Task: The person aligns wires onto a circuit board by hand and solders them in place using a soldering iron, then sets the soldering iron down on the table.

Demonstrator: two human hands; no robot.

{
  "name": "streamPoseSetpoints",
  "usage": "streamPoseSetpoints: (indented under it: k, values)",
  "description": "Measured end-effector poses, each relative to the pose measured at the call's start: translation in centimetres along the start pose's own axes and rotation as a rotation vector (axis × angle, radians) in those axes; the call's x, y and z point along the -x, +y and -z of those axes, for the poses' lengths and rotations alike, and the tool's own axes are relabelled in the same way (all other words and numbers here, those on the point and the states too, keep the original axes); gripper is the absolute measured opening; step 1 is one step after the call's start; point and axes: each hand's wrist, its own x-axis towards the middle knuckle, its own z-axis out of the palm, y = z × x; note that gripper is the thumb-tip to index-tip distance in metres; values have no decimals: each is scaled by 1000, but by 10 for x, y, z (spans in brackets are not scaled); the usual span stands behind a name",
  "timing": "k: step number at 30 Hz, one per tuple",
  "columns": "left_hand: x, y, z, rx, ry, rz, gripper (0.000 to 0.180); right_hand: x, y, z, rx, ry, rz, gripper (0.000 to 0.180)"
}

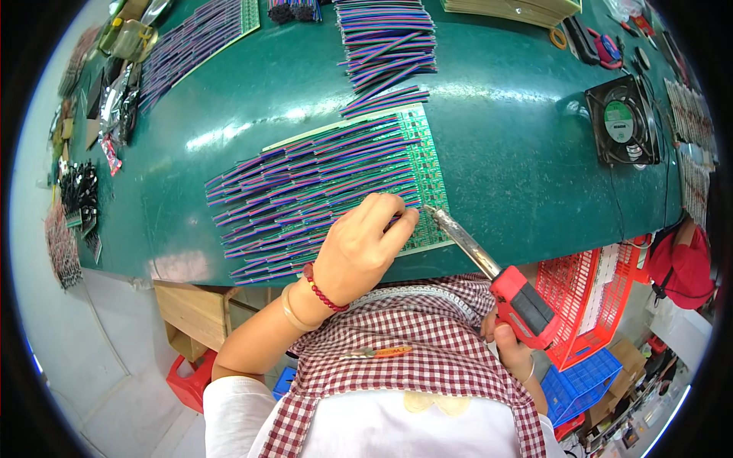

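Observation:
A green circuit board panel (435, 183) lies on the bench, with rows of multicoloured ribbon wires (313, 172) running off it to the left. My left hand (363, 240) is over the panel's near part, thumb and forefinger pinched on a ribbon wire whose end is mostly hidden by the fingers. In my right hand (513, 351) is a soldering iron (523, 305) with a red and black handle, partly hiding the fingers wrapped round it. The iron's metal tip points up and left, at the board beside my left fingertips.
More ribbon wires (385, 38) are heaped beyond the panel, and another wired panel (202, 38) lies far left. A black fan (622, 122) stands at the right. Red-handled scissors (607, 49) lie behind it. Below the bench's right edge are a red basket (573, 298) and a blue crate (584, 385).

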Motion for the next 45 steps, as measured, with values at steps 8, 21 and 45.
streamPoseSetpoints:
  k: [8, 21, 45]
  values:
    - [0, 0, 0, -6, -8, 5, 29, -1, -12, -6, -182, 41, -23, 27]
    - [0, 0, 1, -4, -44, -27, 25, 9, 10, 10, 33, -112, -34, 50]
    - [0, 1, 1, -6, -37, 1, 29, 5, -7, -3, -75, 23, -39, 31]
